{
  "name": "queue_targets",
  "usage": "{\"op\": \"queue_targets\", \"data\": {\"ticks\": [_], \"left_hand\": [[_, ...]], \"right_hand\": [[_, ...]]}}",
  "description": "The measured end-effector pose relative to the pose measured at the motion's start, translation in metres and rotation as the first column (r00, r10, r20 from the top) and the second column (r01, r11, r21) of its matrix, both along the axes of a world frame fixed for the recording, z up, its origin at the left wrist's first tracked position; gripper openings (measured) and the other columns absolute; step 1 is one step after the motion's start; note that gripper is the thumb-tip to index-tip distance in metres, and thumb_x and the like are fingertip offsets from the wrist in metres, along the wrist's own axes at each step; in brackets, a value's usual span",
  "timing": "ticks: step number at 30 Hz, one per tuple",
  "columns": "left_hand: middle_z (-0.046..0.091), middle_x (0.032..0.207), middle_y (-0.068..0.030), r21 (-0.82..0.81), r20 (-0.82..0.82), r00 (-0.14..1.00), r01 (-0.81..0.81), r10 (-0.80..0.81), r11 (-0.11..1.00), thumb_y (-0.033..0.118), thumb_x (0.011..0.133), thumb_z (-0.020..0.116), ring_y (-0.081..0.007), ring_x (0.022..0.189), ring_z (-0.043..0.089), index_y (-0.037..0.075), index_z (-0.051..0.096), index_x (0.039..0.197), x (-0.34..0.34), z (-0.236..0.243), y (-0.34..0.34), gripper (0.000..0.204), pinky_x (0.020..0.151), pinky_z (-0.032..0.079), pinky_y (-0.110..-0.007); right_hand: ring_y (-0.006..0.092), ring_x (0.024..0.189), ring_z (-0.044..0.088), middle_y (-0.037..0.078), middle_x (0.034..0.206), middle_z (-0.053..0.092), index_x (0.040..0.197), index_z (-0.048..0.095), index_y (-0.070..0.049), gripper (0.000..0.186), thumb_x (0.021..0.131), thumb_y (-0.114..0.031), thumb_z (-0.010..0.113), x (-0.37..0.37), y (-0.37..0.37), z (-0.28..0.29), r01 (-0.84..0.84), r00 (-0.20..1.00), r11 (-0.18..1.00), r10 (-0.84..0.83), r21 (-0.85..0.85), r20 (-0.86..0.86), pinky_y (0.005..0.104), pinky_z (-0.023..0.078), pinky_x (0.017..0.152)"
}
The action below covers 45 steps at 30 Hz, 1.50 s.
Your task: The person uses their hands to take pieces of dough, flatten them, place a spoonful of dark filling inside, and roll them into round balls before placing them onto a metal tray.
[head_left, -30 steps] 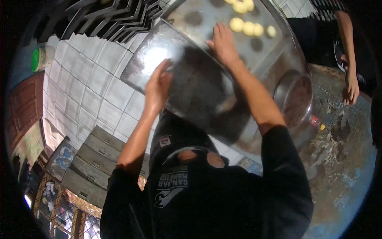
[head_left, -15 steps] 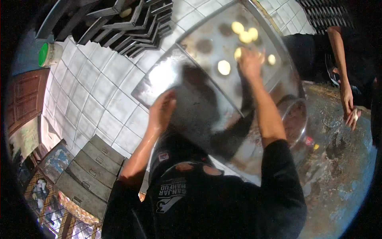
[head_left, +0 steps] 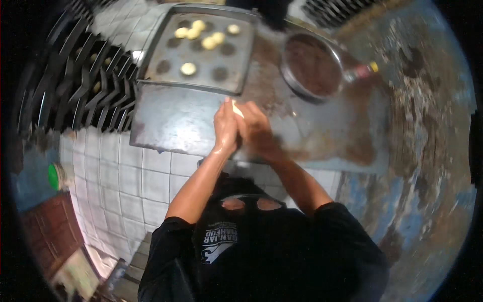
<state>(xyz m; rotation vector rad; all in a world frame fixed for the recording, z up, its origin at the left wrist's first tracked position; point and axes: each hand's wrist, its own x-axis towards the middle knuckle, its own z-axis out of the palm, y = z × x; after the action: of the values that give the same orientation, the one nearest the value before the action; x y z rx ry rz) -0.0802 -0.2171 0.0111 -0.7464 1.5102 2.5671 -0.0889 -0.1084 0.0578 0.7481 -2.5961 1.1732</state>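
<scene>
My left hand and my right hand are pressed together above the near side of a metal worktop. Between them shows a small pale piece of dough, mostly hidden by the fingers. Just beyond, a dark-rimmed baking tray has several pale yellow dough balls in its far part. A rounder, flatter-looking dough piece lies nearer to me. Dark round spots mark the tray's surface.
Right of the tray stands a round metal pan with a dark brown content. Beside it lies a blurred red-and-yellow object. Stacked dark trays rise at the left. A green-lidded tub is at far left, near white wall tiles.
My right hand has come back from the dough balls on the tray and met my left hand, with dough now between them. The view has turned, bringing the pan more fully into sight.
</scene>
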Motion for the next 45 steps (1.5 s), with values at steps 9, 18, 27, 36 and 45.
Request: {"op": "queue_targets", "data": {"ticks": [9,18,27,36,45], "left_hand": [[0.064,0.091,-0.0097,-0.162,0.107,0.973,0.220,-0.204,0.962,0.044,0.107,0.053,-0.0163,0.078,0.059,0.001,0.066,0.098,0.074,0.027,0.150,0.045,0.068,0.050,-0.033],[0.067,0.124,-0.0100,-0.377,0.222,0.757,0.648,-0.614,0.662,0.018,0.101,0.052,-0.0201,0.110,0.063,0.004,0.057,0.137,0.121,-0.095,0.127,0.039,0.099,0.047,-0.036],[0.058,0.131,-0.0060,-0.354,-0.122,0.796,0.523,-0.592,0.776,-0.007,0.072,0.085,-0.0149,0.118,0.058,0.004,0.042,0.146,-0.041,-0.025,0.154,0.086,0.103,0.049,-0.029],[0.071,0.117,-0.0073,-0.413,-0.040,0.788,0.546,-0.614,0.729,0.003,0.084,0.082,-0.0142,0.107,0.066,0.004,0.058,0.130,-0.139,-0.030,0.133,0.052,0.095,0.053,-0.028],[0.072,0.115,-0.0099,-0.607,0.034,0.861,0.421,-0.507,0.674,0.007,0.084,0.082,-0.0171,0.104,0.068,0.005,0.058,0.130,-0.150,-0.046,0.152,0.053,0.092,0.055,-0.032]], "right_hand": [[0.0128,0.090,0.067,0.008,0.105,0.073,0.126,0.064,0.004,0.032,0.096,-0.007,0.068,0.122,0.154,-0.031,0.556,0.663,0.473,0.244,-0.683,0.708,0.0270,0.053,0.078],[0.0269,0.086,0.068,0.014,0.086,0.068,0.111,0.072,-0.004,0.023,0.095,-0.020,0.067,0.112,0.183,-0.114,-0.062,0.995,0.994,0.054,0.095,0.079,0.0447,0.056,0.082],[0.0394,0.094,0.065,0.025,0.103,0.068,0.109,0.067,0.003,0.026,0.099,-0.017,0.054,-0.019,0.279,-0.207,0.128,0.892,0.830,-0.335,0.543,0.302,0.0502,0.054,0.082],[0.0414,0.088,0.071,0.021,0.095,0.072,0.104,0.070,-0.001,0.029,0.093,-0.025,0.057,-0.162,0.322,-0.043,0.094,0.908,0.719,-0.345,0.688,0.236,0.0508,0.057,0.071],[0.0352,0.079,0.071,0.020,0.086,0.073,0.104,0.077,-0.004,0.023,0.092,-0.018,0.063,-0.183,0.306,-0.013,0.007,0.435,0.982,-0.174,0.190,0.884,0.0446,0.058,0.073]]}}
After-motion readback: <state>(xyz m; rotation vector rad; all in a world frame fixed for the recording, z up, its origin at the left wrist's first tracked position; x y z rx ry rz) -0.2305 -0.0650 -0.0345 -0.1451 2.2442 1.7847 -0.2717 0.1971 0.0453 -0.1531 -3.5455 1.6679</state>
